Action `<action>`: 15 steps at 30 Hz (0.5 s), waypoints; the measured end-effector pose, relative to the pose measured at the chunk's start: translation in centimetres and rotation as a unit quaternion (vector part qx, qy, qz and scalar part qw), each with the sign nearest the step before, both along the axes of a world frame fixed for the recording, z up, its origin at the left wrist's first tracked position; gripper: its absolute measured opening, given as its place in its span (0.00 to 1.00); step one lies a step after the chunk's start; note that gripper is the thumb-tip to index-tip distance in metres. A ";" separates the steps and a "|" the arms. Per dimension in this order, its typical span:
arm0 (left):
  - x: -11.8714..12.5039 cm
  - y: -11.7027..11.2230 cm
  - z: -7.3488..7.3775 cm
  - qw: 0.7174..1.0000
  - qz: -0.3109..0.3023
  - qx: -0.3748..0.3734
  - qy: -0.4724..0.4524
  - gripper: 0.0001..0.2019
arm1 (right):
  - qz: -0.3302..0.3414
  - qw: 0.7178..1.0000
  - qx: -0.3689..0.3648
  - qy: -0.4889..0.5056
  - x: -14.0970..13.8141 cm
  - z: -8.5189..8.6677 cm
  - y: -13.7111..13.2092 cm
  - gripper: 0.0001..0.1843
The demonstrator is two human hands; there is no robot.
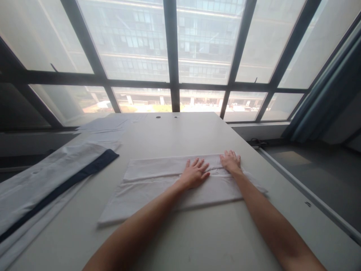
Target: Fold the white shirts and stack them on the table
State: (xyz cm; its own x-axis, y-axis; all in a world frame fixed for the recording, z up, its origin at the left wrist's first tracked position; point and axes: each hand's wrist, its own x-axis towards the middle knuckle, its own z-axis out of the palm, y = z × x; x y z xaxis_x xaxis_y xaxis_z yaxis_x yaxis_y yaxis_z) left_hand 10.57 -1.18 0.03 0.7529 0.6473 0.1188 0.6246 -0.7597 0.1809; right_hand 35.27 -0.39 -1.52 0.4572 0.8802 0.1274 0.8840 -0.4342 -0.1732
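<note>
A folded white cloth lies flat across the middle of a pale table. My left hand rests palm down on the cloth's middle fold, fingers spread and stretched forward. My right hand lies flat on the cloth near its far right corner, fingers also spread. Neither hand holds anything. Both bare forearms reach in from the bottom edge of the view.
At the left lies white fabric with a dark navy band, with more white sheets behind it. Large dark-framed windows rise beyond the table's far edge. A grey-blue curtain hangs at the right, above a grey floor.
</note>
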 end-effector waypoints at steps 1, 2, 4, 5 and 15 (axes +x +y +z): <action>0.0 0.0 0.0 1.000 0.000 -0.001 0.000 0.30 | -0.001 1.000 -0.002 0.004 0.0 0.0 0.0 0.33; 0.0 0.0 0.0 1.000 0.001 -0.001 -0.001 0.30 | -0.002 1.000 -0.003 0.008 0.0 0.0 0.0 0.33; 0.0 0.0 0.0 1.000 0.002 -0.002 -0.001 0.30 | -0.005 1.000 -0.005 0.019 -0.1 0.1 0.0 0.33; 0.0 0.0 0.1 1.000 0.003 -0.003 -0.001 0.30 | -0.006 1.000 -0.004 0.030 -0.1 0.1 0.0 0.33; 0.0 0.1 0.2 1.000 -0.008 -0.011 0.006 0.30 | -0.029 0.963 0.118 0.240 4.8 3.7 -0.7 0.29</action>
